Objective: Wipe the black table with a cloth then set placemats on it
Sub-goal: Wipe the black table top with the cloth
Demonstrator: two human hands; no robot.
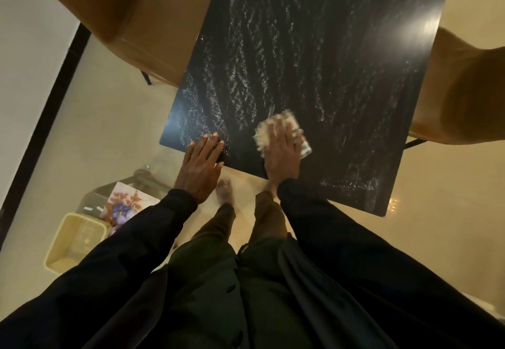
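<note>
The wiping looked well advanced. The right hand (281,152) lay flat, fingers straight, pressing the pale cloth (288,120) onto the black table (328,48) close to its near edge, and whitish streaks covered most of the top. The left hand (200,168) rested on that edge with fingers extended, holding nothing. No placemat was on the table; a floral mat (128,204), probably one of them, lay low down beside a cream basket (73,239).

Left hand (200,169) and right hand (282,152) reach forward, palms down.
The left lies flat, fingers straight and together; the right is flat too, fingers slightly spread. Both arms are in dark sleeves.
</note>
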